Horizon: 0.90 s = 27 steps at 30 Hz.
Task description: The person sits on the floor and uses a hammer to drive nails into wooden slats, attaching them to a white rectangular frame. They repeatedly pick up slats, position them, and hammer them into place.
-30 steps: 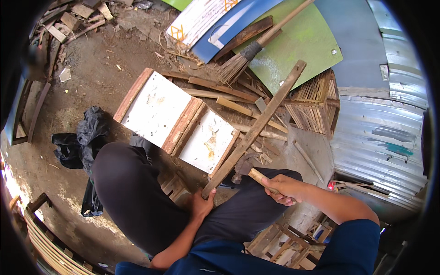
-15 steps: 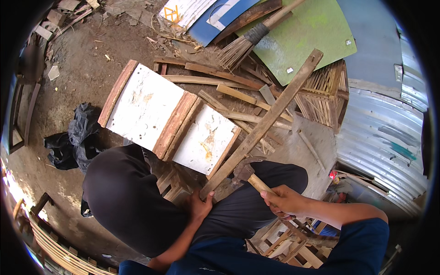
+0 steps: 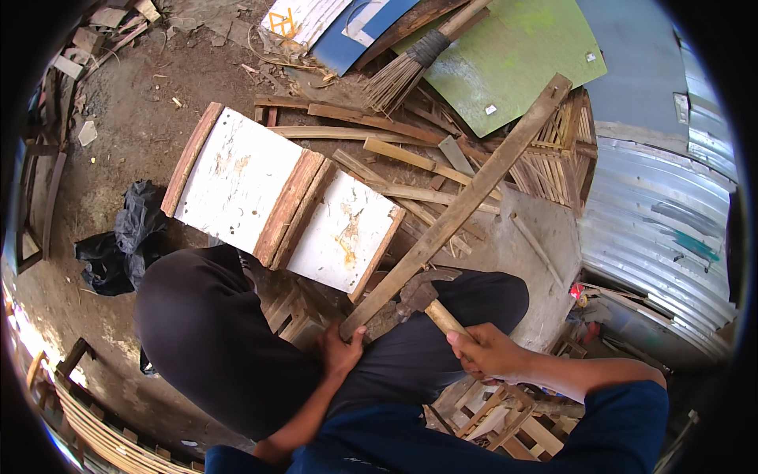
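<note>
My left hand is wrapped round the near end of a long brown wooden plank. The plank slants up and away to the right, across the wood pile. In my right hand is a claw hammer, gripped by its pale wooden handle. Its dark head lies over my right thigh, close beside the plank. What the hammer head touches, if anything, I cannot tell. Left of the plank stands a white-topped wooden piece with rough reddish-brown strips across it.
Loose wooden strips lie beyond the plank, with a stick broom and a green board behind. Black plastic bags sit on the left. Corrugated metal sheeting stands at the right. Scrap wood is piled below my right arm.
The plank's far end has swung slightly up and to the right. The view has shifted a little. Both hands keep their holds.
</note>
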Each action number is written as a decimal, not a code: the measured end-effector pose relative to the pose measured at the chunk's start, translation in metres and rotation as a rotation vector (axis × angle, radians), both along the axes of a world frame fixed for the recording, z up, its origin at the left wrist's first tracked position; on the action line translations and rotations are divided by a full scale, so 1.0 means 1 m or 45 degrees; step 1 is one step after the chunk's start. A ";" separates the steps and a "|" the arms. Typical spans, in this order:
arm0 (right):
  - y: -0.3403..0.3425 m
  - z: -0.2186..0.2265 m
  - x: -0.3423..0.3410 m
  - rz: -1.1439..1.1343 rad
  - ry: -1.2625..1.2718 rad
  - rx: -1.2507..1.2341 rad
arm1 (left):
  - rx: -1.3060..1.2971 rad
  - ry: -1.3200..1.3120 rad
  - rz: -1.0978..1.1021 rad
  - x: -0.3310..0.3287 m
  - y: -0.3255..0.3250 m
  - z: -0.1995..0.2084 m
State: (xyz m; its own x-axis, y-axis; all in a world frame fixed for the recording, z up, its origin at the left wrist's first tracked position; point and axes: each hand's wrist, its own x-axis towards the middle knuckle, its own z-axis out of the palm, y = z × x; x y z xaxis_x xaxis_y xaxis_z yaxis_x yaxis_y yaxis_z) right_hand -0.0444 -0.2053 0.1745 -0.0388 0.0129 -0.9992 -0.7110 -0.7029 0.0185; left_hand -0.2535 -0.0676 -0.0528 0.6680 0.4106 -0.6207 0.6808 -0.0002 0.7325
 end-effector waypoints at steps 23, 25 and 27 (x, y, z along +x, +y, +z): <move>-0.058 -0.161 -0.002 -0.554 -0.583 0.199 | -0.043 0.109 0.065 0.026 -0.004 0.021; -0.066 -0.177 0.003 -0.717 -0.461 0.320 | 0.023 0.088 0.096 0.025 -0.001 0.018; -0.076 -0.182 0.003 -1.054 -0.149 0.637 | 0.064 0.073 0.087 0.023 0.000 0.016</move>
